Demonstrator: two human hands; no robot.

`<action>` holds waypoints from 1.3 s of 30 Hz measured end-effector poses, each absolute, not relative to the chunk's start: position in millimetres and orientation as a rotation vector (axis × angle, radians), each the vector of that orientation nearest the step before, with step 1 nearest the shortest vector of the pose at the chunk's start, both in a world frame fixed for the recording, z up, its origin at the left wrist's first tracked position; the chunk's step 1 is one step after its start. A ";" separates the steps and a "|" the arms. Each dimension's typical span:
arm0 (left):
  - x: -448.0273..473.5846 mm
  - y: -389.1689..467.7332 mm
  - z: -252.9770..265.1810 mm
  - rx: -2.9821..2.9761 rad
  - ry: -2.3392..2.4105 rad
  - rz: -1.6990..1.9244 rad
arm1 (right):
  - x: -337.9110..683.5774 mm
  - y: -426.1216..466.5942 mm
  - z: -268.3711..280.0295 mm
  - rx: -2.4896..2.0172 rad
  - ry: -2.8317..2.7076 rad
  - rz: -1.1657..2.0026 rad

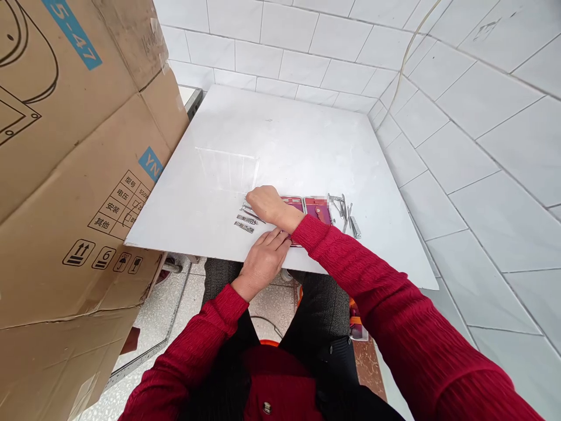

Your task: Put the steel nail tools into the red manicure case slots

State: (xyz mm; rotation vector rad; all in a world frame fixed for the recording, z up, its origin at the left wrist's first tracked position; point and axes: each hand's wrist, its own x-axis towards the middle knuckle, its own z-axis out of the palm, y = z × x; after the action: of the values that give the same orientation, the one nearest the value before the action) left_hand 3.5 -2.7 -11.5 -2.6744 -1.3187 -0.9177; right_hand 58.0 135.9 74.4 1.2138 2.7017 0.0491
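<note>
A manicure case (317,206) with a red and purple inside lies open on the white board, partly covered by my right forearm. My right hand (268,204) crosses over to the left of the case, curled and closed; its fingertips and anything in them are hidden. Right beside it are slim metal tools (250,213) and two small nail clippers (244,227). With fingers stretched out, my left hand (265,260) touches the case's near edge. To the right of the case lie several metal manicure tools (348,217).
The white board (307,140) extends over my knees up to a tiled wall (289,70). A large cardboard box (87,175) stands close on the left. Another tiled wall (491,175) runs along the right, with a thin cable (405,58) near the corner.
</note>
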 end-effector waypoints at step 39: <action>0.5 0.6 -15.6 -2.620 -1.244 -0.938 | 153.9 138.3 29.0 2.279 2.781 -1.501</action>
State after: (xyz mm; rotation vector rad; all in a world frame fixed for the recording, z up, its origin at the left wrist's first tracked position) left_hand 0.5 0.6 -15.6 -2.6201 -1.2438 -0.9378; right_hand 153.9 138.3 29.0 2.2792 2.7807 -1.5014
